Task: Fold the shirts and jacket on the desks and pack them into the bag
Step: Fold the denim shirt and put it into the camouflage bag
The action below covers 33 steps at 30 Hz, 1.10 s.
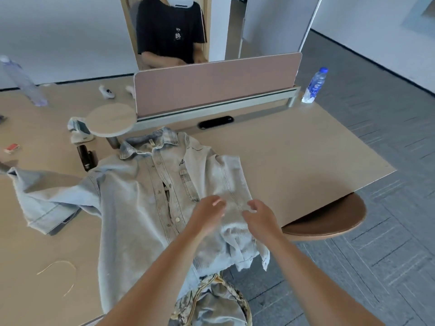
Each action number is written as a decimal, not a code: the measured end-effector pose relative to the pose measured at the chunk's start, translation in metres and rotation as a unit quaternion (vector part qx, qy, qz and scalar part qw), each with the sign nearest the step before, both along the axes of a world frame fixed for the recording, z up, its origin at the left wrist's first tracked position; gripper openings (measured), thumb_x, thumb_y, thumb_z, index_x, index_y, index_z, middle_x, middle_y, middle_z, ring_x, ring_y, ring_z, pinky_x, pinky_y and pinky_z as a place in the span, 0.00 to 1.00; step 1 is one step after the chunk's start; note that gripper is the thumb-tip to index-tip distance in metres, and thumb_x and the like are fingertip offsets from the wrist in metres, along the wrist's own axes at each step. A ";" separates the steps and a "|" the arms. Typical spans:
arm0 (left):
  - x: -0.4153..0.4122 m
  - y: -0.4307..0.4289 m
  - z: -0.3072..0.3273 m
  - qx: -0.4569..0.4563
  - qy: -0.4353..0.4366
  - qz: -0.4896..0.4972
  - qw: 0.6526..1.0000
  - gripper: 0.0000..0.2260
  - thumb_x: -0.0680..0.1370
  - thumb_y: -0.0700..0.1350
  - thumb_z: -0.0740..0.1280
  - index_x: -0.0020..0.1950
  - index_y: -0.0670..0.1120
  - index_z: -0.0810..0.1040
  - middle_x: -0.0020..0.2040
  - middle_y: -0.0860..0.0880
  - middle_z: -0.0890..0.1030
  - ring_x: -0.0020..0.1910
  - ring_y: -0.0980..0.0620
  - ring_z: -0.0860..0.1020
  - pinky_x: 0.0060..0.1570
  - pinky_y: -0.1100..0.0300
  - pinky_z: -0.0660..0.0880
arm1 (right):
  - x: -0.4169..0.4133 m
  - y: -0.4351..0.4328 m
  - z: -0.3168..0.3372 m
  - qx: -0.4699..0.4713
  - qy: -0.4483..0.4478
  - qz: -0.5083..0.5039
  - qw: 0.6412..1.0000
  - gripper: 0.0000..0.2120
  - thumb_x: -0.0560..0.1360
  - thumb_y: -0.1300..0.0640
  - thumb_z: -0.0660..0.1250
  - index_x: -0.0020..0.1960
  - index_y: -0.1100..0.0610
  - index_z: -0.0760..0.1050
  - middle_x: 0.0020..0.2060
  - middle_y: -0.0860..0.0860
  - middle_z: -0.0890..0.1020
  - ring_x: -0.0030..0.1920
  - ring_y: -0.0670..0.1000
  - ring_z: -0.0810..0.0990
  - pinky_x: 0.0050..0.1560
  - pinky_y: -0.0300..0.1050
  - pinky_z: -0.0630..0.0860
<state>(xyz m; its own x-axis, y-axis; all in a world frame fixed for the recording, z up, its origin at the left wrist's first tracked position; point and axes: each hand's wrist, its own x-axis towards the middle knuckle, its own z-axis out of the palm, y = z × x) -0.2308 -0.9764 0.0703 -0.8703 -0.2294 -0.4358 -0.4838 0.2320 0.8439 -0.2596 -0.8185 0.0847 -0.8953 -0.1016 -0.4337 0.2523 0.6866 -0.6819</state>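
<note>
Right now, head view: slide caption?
Left hand and right hand over a denim jacket spread on the desk, one side folded in; camouflage bag at the near edge.

My forearms show bare from the lower edge of the view to the wrists. My left grip (207, 214) and right grip (259, 217) are bare hands, nails visible on some fingertips.

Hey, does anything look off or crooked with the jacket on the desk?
Yes. The jacket lies crooked on the desk. Its folded sleeve lies across the front, but the left sleeve sprawls crumpled sideways, and the hem hangs off the near edge above the bag.
</note>
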 end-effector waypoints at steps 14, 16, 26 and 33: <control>0.046 -0.039 0.100 -0.061 0.044 0.169 0.983 0.09 0.82 0.44 0.61 0.51 0.47 0.81 0.44 0.48 0.84 0.44 0.47 0.83 0.53 0.46 0.80 | -0.032 -0.042 0.078 -0.098 0.060 0.114 0.987 0.17 0.79 0.55 0.61 0.67 0.53 0.74 0.59 0.46 0.78 0.54 0.49 0.80 0.55 0.48 0.76; 0.062 -0.040 0.107 -0.073 0.034 0.204 0.976 0.10 0.83 0.43 0.60 0.52 0.43 0.80 0.45 0.46 0.84 0.44 0.50 0.82 0.55 0.49 0.80 | -0.035 -0.051 0.079 -0.120 0.057 0.146 0.980 0.15 0.79 0.56 0.62 0.65 0.55 0.74 0.59 0.47 0.79 0.55 0.51 0.79 0.54 0.47 0.75; 0.135 -0.105 0.131 -0.091 0.032 0.362 0.927 0.08 0.82 0.41 0.61 0.51 0.43 0.80 0.42 0.48 0.83 0.41 0.50 0.81 0.56 0.45 0.79 | -0.006 -0.159 0.103 -0.154 0.051 0.299 0.940 0.16 0.80 0.56 0.61 0.67 0.56 0.75 0.61 0.51 0.80 0.58 0.52 0.79 0.52 0.44 0.72; 0.172 -0.225 0.108 -0.078 0.053 0.426 0.900 0.07 0.80 0.43 0.63 0.49 0.48 0.80 0.44 0.48 0.85 0.44 0.45 0.84 0.55 0.44 0.79 | 0.015 -0.282 0.081 -0.118 0.057 0.336 0.933 0.14 0.80 0.55 0.61 0.64 0.54 0.75 0.55 0.50 0.81 0.50 0.52 0.80 0.45 0.46 0.74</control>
<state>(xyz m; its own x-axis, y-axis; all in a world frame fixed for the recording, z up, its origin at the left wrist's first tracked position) -0.0590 -1.2011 0.1780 -0.3852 -0.8835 -0.2666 -0.4612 -0.0660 0.8849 -0.2444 -1.1010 0.1660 -0.6340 -0.7371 -0.2340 -0.2642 0.4909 -0.8302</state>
